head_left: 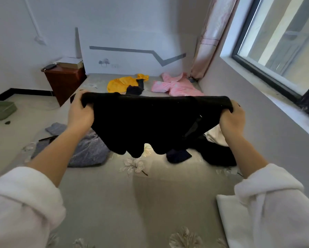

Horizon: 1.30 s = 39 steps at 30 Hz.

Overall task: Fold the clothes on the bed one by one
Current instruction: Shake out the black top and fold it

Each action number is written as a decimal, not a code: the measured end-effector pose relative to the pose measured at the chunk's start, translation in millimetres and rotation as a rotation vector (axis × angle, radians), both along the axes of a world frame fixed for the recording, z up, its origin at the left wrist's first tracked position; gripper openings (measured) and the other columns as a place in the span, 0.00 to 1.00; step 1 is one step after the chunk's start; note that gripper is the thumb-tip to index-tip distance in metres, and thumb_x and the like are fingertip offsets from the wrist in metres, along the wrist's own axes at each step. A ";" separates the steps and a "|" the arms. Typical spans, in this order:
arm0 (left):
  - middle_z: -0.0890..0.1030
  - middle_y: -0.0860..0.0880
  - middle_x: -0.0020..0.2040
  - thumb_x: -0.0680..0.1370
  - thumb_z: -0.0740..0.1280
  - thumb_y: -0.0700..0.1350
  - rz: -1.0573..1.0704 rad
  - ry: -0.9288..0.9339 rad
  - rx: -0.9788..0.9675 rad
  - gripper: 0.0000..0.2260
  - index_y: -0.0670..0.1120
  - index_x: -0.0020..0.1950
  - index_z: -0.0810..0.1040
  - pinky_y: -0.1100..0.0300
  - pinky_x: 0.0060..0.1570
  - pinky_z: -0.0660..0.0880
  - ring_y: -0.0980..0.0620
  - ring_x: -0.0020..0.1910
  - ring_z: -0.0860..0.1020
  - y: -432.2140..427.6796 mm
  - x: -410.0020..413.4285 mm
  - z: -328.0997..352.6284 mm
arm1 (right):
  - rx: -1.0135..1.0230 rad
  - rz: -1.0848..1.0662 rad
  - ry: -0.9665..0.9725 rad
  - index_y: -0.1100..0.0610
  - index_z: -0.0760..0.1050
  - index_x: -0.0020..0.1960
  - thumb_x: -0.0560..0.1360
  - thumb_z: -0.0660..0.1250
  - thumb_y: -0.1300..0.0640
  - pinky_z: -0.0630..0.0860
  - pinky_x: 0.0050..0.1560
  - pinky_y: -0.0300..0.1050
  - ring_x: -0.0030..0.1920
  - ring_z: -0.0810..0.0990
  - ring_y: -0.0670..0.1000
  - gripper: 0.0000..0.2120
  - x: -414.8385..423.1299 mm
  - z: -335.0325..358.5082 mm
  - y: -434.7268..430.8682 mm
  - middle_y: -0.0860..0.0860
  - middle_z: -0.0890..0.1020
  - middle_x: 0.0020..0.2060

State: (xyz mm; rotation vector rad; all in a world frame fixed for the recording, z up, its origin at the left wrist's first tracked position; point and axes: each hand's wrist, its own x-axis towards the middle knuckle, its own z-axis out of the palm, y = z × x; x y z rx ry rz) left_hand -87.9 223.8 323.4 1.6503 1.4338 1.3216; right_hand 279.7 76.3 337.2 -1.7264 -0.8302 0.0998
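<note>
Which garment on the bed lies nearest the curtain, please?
The fluffy pink garment, at the far right corner; the yellow garment lies left of it.

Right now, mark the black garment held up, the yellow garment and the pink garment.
black garment [146, 122]: head view, centre of the hanging cloth.
yellow garment [119, 84]: head view, its broad body at the far end of the bed.
pink garment [178, 86]: head view, middle of its spread front.

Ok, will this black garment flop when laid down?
Probably floppy: the black garment sags between the left hand and right hand, hem hanging in uneven lobes. Likely light, since grips at the top corners alone carry it.
</note>
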 end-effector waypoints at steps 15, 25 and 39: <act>0.74 0.37 0.56 0.76 0.60 0.29 -0.006 0.350 -0.419 0.15 0.42 0.60 0.72 0.48 0.49 0.72 0.38 0.52 0.74 -156.1 -53.3 -250.1 | -0.745 0.203 -0.129 0.54 0.76 0.65 0.75 0.62 0.65 0.70 0.60 0.50 0.61 0.73 0.61 0.20 -34.1 -225.1 -151.5 0.60 0.77 0.59; 0.78 0.38 0.54 0.80 0.60 0.37 0.066 0.270 -1.088 0.18 0.44 0.70 0.66 0.52 0.42 0.72 0.44 0.43 0.75 -266.2 -88.1 -371.8 | -1.382 0.387 0.086 0.52 0.64 0.74 0.79 0.58 0.57 0.74 0.58 0.50 0.57 0.76 0.54 0.24 -82.9 -364.0 -239.5 0.56 0.77 0.60; 0.75 0.37 0.63 0.77 0.67 0.38 0.533 -0.217 -1.408 0.21 0.38 0.70 0.68 0.45 0.60 0.74 0.36 0.59 0.76 -304.3 -32.0 -437.6 | -0.880 -0.506 1.066 0.68 0.71 0.61 0.73 0.70 0.65 0.78 0.49 0.52 0.45 0.79 0.57 0.18 -141.1 -446.8 -247.0 0.60 0.80 0.46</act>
